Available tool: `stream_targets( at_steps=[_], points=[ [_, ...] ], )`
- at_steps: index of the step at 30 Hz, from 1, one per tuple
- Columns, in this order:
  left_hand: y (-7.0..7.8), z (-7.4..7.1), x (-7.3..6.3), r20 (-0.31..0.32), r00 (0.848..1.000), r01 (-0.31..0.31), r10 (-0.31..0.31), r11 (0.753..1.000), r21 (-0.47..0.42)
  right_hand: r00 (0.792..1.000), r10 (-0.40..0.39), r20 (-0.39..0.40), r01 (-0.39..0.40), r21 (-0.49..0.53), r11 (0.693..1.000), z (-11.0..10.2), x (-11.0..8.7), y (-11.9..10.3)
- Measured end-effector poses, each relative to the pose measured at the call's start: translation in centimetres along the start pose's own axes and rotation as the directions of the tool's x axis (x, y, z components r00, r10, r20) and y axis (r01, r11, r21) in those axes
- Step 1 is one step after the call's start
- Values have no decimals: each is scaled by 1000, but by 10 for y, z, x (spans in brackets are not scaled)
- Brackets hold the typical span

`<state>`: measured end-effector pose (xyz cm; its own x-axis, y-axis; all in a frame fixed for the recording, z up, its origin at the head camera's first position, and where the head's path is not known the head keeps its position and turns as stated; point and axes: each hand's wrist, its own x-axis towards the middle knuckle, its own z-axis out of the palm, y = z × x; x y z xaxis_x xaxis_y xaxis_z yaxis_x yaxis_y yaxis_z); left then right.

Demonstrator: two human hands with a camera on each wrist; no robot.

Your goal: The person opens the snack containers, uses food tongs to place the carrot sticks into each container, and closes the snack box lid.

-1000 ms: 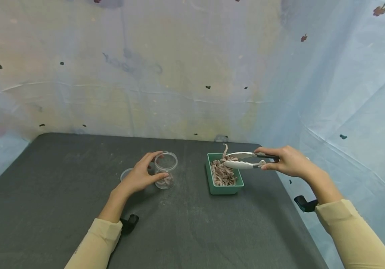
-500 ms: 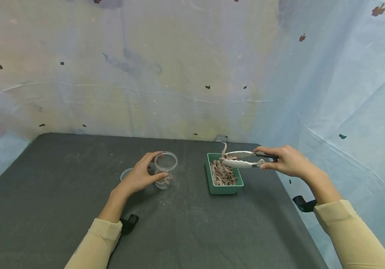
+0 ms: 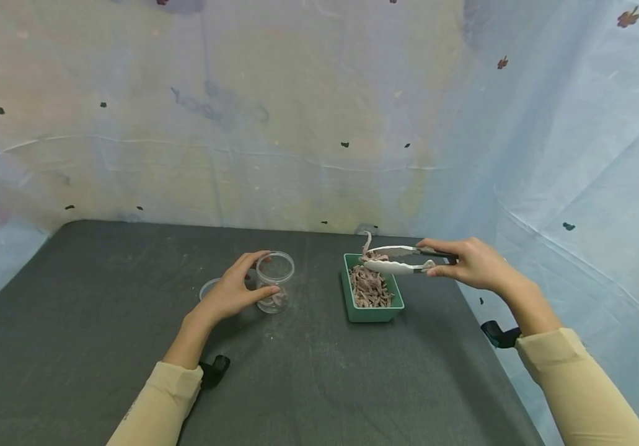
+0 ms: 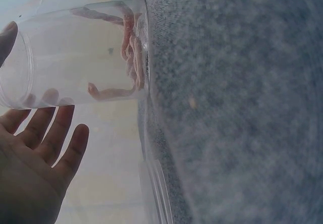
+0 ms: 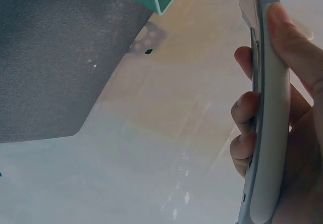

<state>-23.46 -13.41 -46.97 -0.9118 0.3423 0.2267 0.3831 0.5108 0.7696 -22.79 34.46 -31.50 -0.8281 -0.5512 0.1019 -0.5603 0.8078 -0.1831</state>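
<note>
My left hand (image 3: 235, 291) holds a clear plastic jar (image 3: 276, 282) upright on the table, thumb on one side and fingers on the other. The jar has no lid on, and a few pinkish-brown, worm-like strips (image 4: 132, 57) lie at its bottom in the left wrist view. With my right hand (image 3: 472, 266) I grip a pair of tongs (image 3: 392, 267) with pale scalloped ends and dark-edged handles. Their tips pinch some strips (image 3: 366, 244), one sticking upward, above the back part of a green rectangular container (image 3: 372, 316). More strips (image 3: 369, 290) fill that container.
A clear round lid (image 3: 207, 287) lies on the dark grey table (image 3: 308, 384), left of the jar and partly behind my left hand. A patterned plastic sheet (image 3: 274, 124) hangs behind the table and along its right side.
The tongs and my right hand have shifted slightly left and up, carrying the pinched strips with them. My left hand and the jar stay as they were.
</note>
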Motion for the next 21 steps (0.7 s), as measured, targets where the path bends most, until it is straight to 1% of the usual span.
stream_targets(
  at_steps=[10,21],
  points=[
    [1,-1,0,1,1000,4,-4,1000,4,1000,-14,-18,14,-6,1000,-3,10,-7],
    [3,-2,-1,5,1000,11,-11,1000,3,998,-52,-31,52,-2,999,-7,25,-17]
  ],
)
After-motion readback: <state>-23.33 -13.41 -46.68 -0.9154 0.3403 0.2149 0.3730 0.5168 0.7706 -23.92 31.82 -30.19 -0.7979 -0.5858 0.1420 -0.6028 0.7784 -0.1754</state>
